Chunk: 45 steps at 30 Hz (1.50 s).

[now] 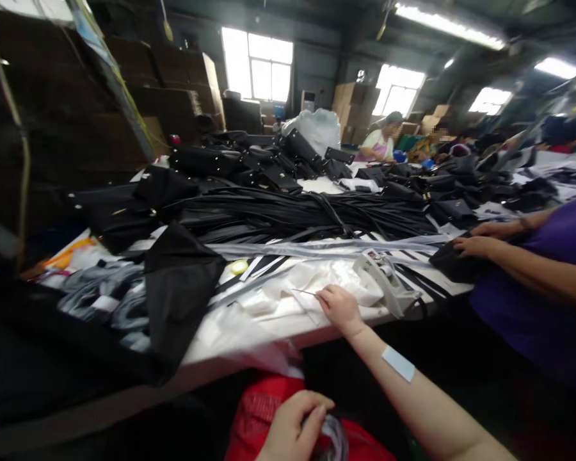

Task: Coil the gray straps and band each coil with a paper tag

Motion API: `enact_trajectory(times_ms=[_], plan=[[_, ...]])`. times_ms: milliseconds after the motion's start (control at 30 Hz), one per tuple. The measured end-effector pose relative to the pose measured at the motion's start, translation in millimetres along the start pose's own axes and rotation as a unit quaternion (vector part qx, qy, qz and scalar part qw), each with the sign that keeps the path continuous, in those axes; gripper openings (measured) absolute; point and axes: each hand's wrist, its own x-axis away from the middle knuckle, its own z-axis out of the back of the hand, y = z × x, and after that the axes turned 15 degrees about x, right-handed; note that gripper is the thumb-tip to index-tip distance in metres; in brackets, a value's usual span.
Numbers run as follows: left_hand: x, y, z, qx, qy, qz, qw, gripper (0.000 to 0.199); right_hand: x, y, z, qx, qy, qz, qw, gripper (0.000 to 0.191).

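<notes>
My right hand [338, 308] reaches over the table edge, its fingers closed on a thin, pointed rod [305, 292] of a kind I cannot make out. Crumpled white plastic sheeting [324, 275] lies just beyond it. Low in the view, my left hand [297, 426] curls its fingers round a grey coil [336, 438], only partly visible above red cloth [256, 410]. A pale patch sticks to my right forearm. To the right of the sheeting rests a white device [386, 282] with a frame-like body.
Long black straps [288, 211] run across the table, with black bags [269, 166] heaped behind. Grey coiled bundles [105, 298], black fabric [180, 288] and a yellow tape roll [239, 267] lie leftward. At right, a co-worker in purple [542, 301] handles black material. Other people sit farther back.
</notes>
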Motion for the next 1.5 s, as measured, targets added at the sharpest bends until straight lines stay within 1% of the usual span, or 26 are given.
enact_trajectory(times_ms=[100,167,300,433,600,867,1067,1300,1400,1500], plan=[[-1.9,6.3,-5.3,0.01,0.003,-0.012,1.0,0.032,23.8,-0.6,-14.8,-0.009,0.009,0.074,0.997,0.028],[-3.7,11.3,-7.4,0.009,-0.003,-0.014,1.0,0.031,34.2,-4.1,-25.3,-0.011,0.014,0.106,0.994,0.025],[-5.7,18.6,-9.4,-0.001,-0.009,-0.013,1.0,0.031,38.9,-3.7,-37.0,-0.019,0.031,0.143,0.989,0.02],[-6.5,21.2,-9.7,-0.006,-0.01,-0.007,1.0,0.031,33.8,5.4,-40.2,-0.031,0.037,0.165,0.985,0.019],[-7.7,22.2,-9.7,-0.011,-0.01,-0.01,1.0,0.031,32.3,11.8,-42.0,-0.045,0.026,0.174,0.983,0.023],[-9.8,24.0,-7.3,-0.012,-0.012,-0.014,1.0,0.031,28.4,13.1,-30.3,-0.043,-0.015,0.194,0.98,0.022],[-9.9,21.6,-6.6,-0.008,-0.013,-0.019,1.0,0.031,28.8,10.4,-25.3,-0.032,-0.021,0.193,0.98,0.024],[-10.0,21.9,-6.0,-0.012,-0.02,-0.009,1.0,0.032,33.5,5.7,-37.2,-0.029,0.015,0.159,0.987,0.025],[-9.8,22.3,-6.0,-0.014,-0.022,-0.007,1.0,0.032,29.0,0.4,-44.5,-0.042,0.034,0.128,0.99,0.024],[-9.7,24.3,-5.8,-0.009,-0.029,0.003,1.0,0.032,17.4,-0.2,-48.9,-0.07,0.053,0.075,0.993,0.021]])
